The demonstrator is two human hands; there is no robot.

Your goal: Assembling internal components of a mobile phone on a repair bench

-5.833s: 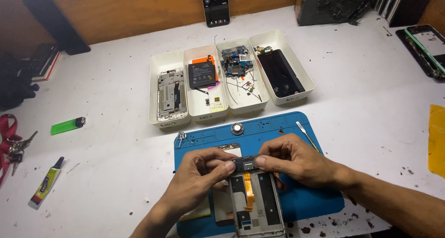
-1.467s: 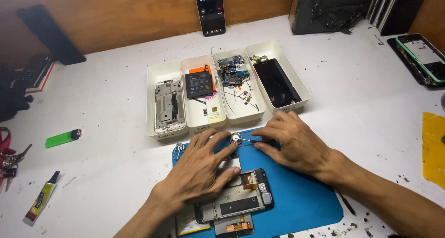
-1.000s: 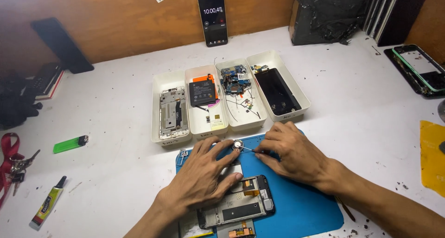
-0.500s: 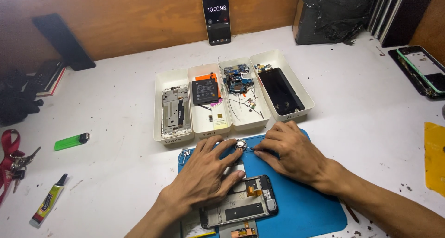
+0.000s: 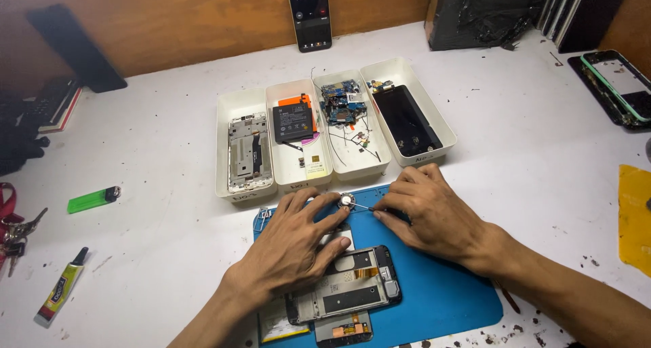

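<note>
While both hands were crowded over the far edge of the blue repair mat (image 5: 447, 300), the actual work spot was pretty hard to see. Left hand (image 5: 295, 249) lay spread, palm down, fingers loosely open, with its fingertips touching a small round silver disc (image 5: 346, 200) near the mat's far edge. Couldn't tell what that disc really was; most of it was boxed in by fingers. Right hand (image 5: 430, 216) was curled, pinching a thin metal tool (image 5: 363, 207) whose tip pointed at the disc. Only a short bit of the tool showed; the rest was buried in the fingers, so tweezers or a probe, no idea.

Near the left wrist sat an opened phone frame (image 5: 346, 294) on the mat, partly covered by that hand, with another phone part (image 5: 342, 331) beneath it cut off by the near edge of the picture.

Just beyond the mat were four white trays (image 5: 224, 151) side by side: a bare metal mid-frame (image 5: 245, 151), a black battery (image 5: 293, 123), a blue circuit board (image 5: 341, 102) with loose wires and tiny bits, and a black screen panel (image 5: 407, 121).

Far left on the white table (image 5: 156, 151): a green lighter (image 5: 93, 199), a small glue tube (image 5: 62, 287), and keys (image 5: 17, 229) half out of frame. A standing phone (image 5: 309, 15) leaned on the far wall, and another opened green-edged phone (image 5: 624, 83) was clipped at the right.
</note>
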